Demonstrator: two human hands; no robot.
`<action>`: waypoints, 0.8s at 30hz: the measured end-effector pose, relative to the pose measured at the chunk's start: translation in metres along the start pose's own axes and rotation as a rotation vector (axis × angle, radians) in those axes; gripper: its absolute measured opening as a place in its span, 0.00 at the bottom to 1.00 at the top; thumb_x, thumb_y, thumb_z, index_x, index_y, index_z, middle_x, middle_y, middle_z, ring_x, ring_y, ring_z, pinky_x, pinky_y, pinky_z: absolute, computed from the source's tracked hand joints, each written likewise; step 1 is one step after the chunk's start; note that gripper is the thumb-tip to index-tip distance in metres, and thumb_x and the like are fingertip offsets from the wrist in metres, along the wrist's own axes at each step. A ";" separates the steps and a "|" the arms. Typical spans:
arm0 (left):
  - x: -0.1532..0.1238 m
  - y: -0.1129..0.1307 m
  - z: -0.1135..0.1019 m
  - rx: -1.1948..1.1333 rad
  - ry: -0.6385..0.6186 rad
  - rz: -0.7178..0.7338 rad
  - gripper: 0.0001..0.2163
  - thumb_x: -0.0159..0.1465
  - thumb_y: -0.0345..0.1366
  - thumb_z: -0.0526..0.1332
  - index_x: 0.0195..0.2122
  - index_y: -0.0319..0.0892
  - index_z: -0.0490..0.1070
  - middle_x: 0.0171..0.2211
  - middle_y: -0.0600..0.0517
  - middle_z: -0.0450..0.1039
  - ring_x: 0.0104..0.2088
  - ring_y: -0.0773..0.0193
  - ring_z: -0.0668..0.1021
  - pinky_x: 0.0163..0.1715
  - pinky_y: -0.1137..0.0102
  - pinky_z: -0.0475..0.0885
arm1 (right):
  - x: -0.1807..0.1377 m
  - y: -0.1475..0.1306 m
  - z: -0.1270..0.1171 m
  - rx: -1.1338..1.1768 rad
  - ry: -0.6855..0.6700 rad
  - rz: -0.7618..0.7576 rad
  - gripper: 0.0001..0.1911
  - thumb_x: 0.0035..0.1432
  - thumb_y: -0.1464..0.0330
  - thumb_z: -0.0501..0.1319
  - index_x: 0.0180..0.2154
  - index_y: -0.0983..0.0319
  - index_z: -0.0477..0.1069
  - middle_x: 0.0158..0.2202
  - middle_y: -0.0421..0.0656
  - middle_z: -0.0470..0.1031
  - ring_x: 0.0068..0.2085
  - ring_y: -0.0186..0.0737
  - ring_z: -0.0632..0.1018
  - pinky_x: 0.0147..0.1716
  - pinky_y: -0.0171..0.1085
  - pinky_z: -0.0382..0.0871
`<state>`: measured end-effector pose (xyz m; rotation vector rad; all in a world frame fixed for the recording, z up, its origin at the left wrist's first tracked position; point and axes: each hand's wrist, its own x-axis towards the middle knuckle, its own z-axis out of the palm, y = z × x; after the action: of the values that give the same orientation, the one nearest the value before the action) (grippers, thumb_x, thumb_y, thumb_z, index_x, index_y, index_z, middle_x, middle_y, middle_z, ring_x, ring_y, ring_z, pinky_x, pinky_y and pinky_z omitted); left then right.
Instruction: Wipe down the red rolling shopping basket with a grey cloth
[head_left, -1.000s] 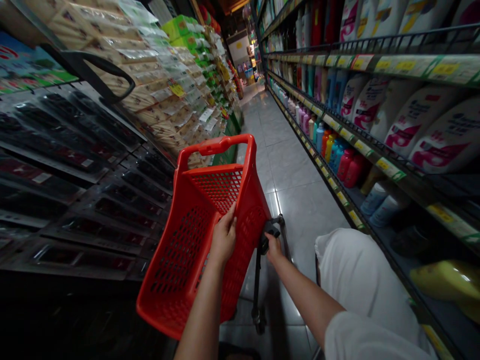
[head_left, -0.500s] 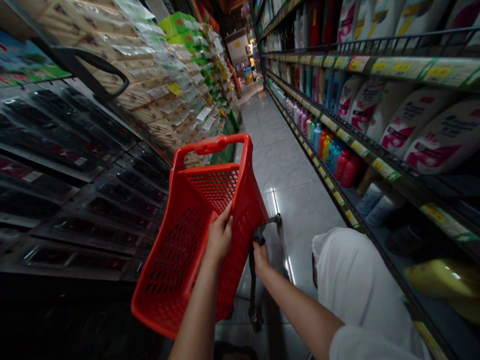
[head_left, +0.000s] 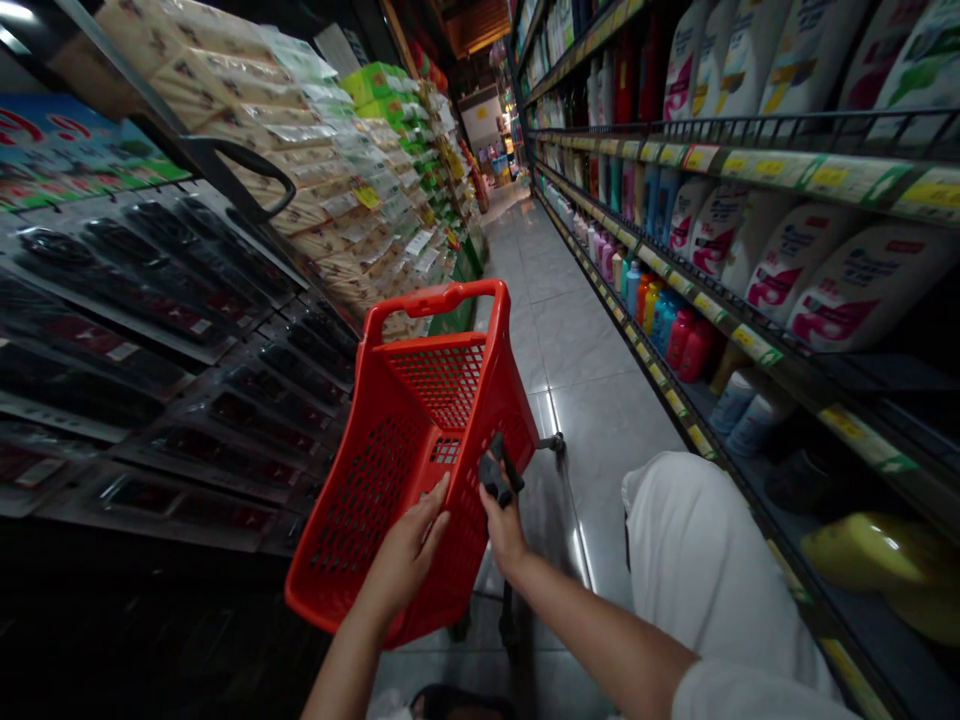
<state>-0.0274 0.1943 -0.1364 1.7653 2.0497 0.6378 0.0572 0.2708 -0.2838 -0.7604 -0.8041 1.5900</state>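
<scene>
"Where is the red cart?"

"In the lower middle, in a store aisle. Its deep plastic basket (head_left: 474,515), pierced with small holes, tilts on a grey tiled floor (head_left: 585,350). A caster (head_left: 556,443) shows at its right."

"And the hands?"

"The right hand (head_left: 506,535) is closed around a small black piece (head_left: 491,480) in front of the basket's outer side. I cannot tell whether the piece is fixed to the cart."

"The left?"

"The left hand (head_left: 405,555) has its fingers stretched out and its thumb apart, gripping nothing, at the basket's near edge. Whether it touches the edge is unclear. The two hands are near each other but apart."

"What surrounds them?"

"On the left, dark goods in clear packaging (head_left: 135,250) hang below stacked tan packs (head_left: 330,210). On the right, shelves hold white-and-pink bottles (head_left: 840,285). A knee in white cloth (head_left: 697,550) is at the lower right."
</scene>
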 end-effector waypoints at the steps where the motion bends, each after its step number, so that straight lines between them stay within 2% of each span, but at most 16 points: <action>1: -0.012 -0.003 -0.001 -0.008 -0.008 -0.019 0.25 0.67 0.47 0.52 0.64 0.47 0.60 0.64 0.50 0.63 0.63 0.57 0.67 0.65 0.57 0.58 | -0.012 0.001 -0.001 -0.021 -0.064 -0.021 0.27 0.57 0.61 0.62 0.59 0.53 0.68 0.65 0.39 0.63 0.67 0.43 0.62 0.67 0.47 0.51; 3: -0.030 -0.008 0.000 -0.046 -0.007 -0.066 0.25 0.67 0.48 0.52 0.64 0.48 0.61 0.63 0.51 0.63 0.64 0.57 0.66 0.65 0.57 0.57 | -0.019 0.002 -0.005 -0.067 -0.134 -0.052 0.27 0.57 0.62 0.62 0.59 0.52 0.68 0.66 0.38 0.61 0.69 0.42 0.58 0.69 0.47 0.46; 4: -0.036 -0.010 0.002 -0.079 0.008 -0.093 0.25 0.67 0.49 0.51 0.63 0.48 0.62 0.63 0.50 0.64 0.64 0.57 0.66 0.65 0.57 0.56 | -0.013 0.003 -0.007 -0.084 -0.125 -0.063 0.26 0.57 0.62 0.62 0.58 0.52 0.69 0.66 0.39 0.62 0.69 0.42 0.57 0.69 0.48 0.45; 6: -0.042 -0.013 0.009 -0.151 0.047 -0.143 0.25 0.68 0.50 0.50 0.63 0.46 0.63 0.63 0.49 0.65 0.64 0.58 0.65 0.66 0.57 0.55 | 0.015 0.001 -0.008 -0.082 -0.032 -0.072 0.26 0.56 0.62 0.61 0.57 0.55 0.70 0.64 0.41 0.65 0.68 0.42 0.59 0.69 0.49 0.43; 8: -0.042 -0.014 0.014 -0.198 0.076 -0.168 0.27 0.68 0.51 0.49 0.64 0.45 0.61 0.64 0.49 0.63 0.65 0.58 0.63 0.66 0.57 0.53 | 0.048 -0.004 -0.003 -0.033 0.081 -0.038 0.27 0.55 0.60 0.60 0.57 0.58 0.70 0.63 0.44 0.66 0.66 0.43 0.63 0.68 0.51 0.47; 10: -0.039 -0.014 0.018 -0.204 0.084 -0.166 0.28 0.68 0.52 0.48 0.65 0.46 0.58 0.66 0.50 0.59 0.67 0.59 0.60 0.67 0.58 0.51 | 0.063 -0.010 0.005 -0.025 0.103 -0.028 0.28 0.56 0.59 0.58 0.58 0.59 0.68 0.63 0.45 0.67 0.65 0.43 0.64 0.67 0.51 0.48; 11: -0.038 -0.014 0.019 -0.201 0.088 -0.163 0.28 0.68 0.52 0.48 0.66 0.46 0.57 0.66 0.50 0.58 0.67 0.59 0.60 0.67 0.58 0.51 | 0.060 -0.012 0.009 -0.028 0.087 -0.036 0.27 0.57 0.59 0.58 0.58 0.58 0.68 0.63 0.44 0.67 0.65 0.42 0.64 0.67 0.51 0.48; 13: -0.035 -0.015 0.019 -0.197 0.103 -0.163 0.28 0.68 0.52 0.48 0.66 0.46 0.56 0.66 0.50 0.59 0.67 0.59 0.60 0.66 0.58 0.52 | 0.032 -0.014 0.012 -0.051 -0.007 -0.080 0.26 0.58 0.61 0.59 0.58 0.56 0.69 0.64 0.43 0.66 0.66 0.41 0.62 0.68 0.49 0.48; 16: -0.032 -0.017 0.020 -0.203 0.134 -0.161 0.29 0.67 0.52 0.49 0.66 0.45 0.58 0.65 0.49 0.60 0.66 0.58 0.61 0.66 0.58 0.54 | -0.033 -0.010 0.004 -0.123 -0.268 -0.125 0.26 0.59 0.65 0.60 0.60 0.51 0.66 0.68 0.38 0.57 0.69 0.41 0.56 0.69 0.48 0.46; 18: -0.031 -0.017 0.022 -0.216 0.143 -0.155 0.28 0.67 0.52 0.49 0.65 0.44 0.60 0.65 0.49 0.60 0.66 0.58 0.61 0.66 0.59 0.55 | -0.060 -0.008 -0.003 -0.165 -0.390 -0.117 0.28 0.59 0.67 0.60 0.61 0.49 0.64 0.69 0.36 0.55 0.70 0.41 0.53 0.69 0.49 0.44; 20: -0.030 -0.016 0.024 -0.230 0.146 -0.154 0.28 0.67 0.51 0.49 0.65 0.43 0.60 0.65 0.49 0.60 0.66 0.59 0.62 0.66 0.60 0.56 | -0.061 -0.010 -0.004 -0.169 -0.383 -0.112 0.28 0.59 0.68 0.60 0.61 0.49 0.65 0.68 0.36 0.57 0.70 0.41 0.53 0.69 0.50 0.42; 24: -0.024 -0.010 0.031 -0.225 0.188 -0.164 0.27 0.68 0.50 0.49 0.64 0.44 0.60 0.63 0.49 0.63 0.65 0.59 0.63 0.65 0.60 0.57 | -0.011 -0.024 0.017 -0.078 -0.159 -0.098 0.27 0.59 0.65 0.57 0.61 0.53 0.66 0.66 0.38 0.62 0.69 0.40 0.56 0.69 0.50 0.43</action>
<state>-0.0150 0.1727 -0.1680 1.4420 2.1203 0.9730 0.0578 0.2611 -0.2534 -0.6451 -1.0084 1.5515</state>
